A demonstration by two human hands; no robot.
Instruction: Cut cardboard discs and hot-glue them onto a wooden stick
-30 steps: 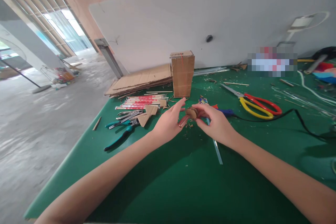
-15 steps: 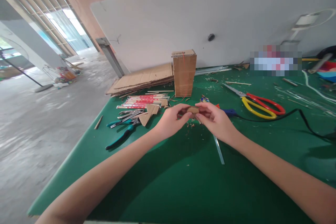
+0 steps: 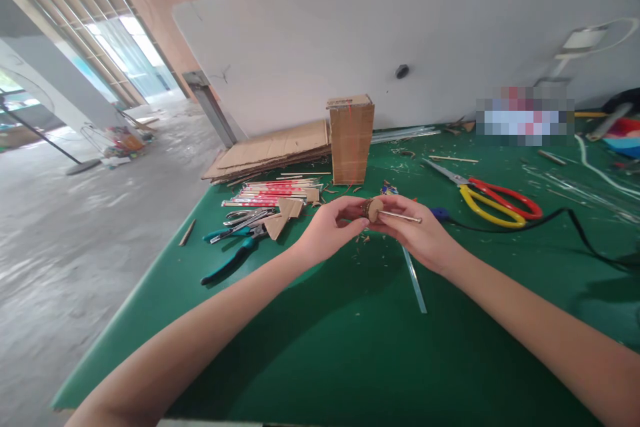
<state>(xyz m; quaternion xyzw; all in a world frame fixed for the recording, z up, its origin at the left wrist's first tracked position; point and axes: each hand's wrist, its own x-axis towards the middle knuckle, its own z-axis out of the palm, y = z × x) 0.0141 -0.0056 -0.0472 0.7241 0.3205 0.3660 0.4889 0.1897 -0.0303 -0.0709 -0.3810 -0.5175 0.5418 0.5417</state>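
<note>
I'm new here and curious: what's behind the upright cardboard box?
A pale panel rises behind the cardboard box. Cardboard sheets show past its left edge, clear strips past its right. Whatever lies directly behind it is covered.

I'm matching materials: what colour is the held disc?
The cardboard disc is light brown, seen in the head view.

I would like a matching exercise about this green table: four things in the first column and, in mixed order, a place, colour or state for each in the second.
A. scissors
B. pliers
C. cardboard box
D. small cardboard disc

1. between left hand and right hand
2. red and yellow handles
3. standing upright
4. teal and black handles

Pairs: A-2, B-4, C-3, D-1
</note>
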